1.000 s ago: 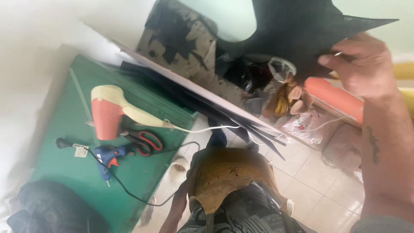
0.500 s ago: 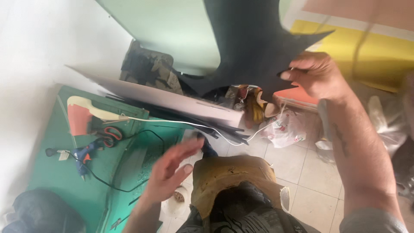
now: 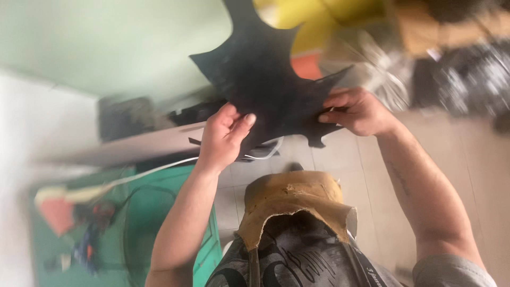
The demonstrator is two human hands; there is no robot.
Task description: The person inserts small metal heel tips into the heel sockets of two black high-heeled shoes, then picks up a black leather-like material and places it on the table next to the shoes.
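Now risen, left hand joins right hand pinching the black spiky sheet; its 12 o'clock tip is cut off.

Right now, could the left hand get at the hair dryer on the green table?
Probably not at once: the left hand grips the black cut sheet, raised well above the hair dryer; nothing blocks the way once it lets go.

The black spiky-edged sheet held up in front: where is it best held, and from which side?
Grip the black sheet at its lower edge, one hand per side, coming from below. The left hand and right hand already pinch it there, where the solid body sits between the thin points, which look likely to flop.
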